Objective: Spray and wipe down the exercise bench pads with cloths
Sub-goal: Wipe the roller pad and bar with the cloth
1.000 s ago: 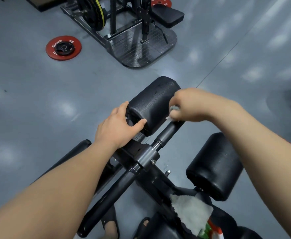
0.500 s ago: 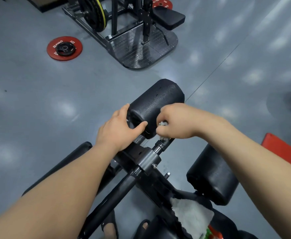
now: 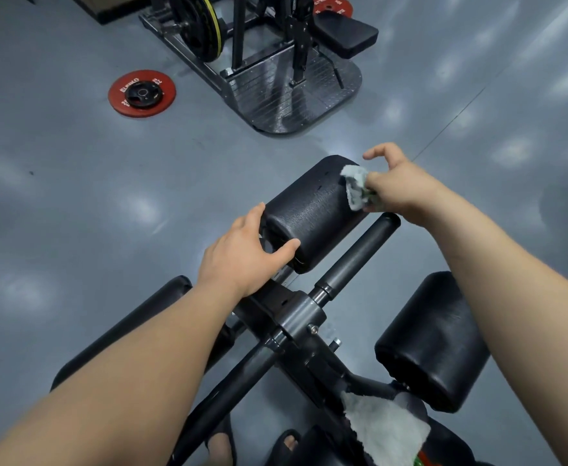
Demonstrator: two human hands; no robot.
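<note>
The black roller pad (image 3: 313, 210) is laid long-ways, pointing away and to the right. Its near end is held by the left hand (image 3: 239, 260), with thumb and fingers curled round it. A small grey cloth (image 3: 355, 186) is squeezed in the right hand (image 3: 397, 186) and seems to be pressed on the pad's far end.

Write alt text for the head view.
A right hand presses a grey cloth against a black roller pad while the left hand grips its near end. A second cloth lies lower on the bench.
</note>
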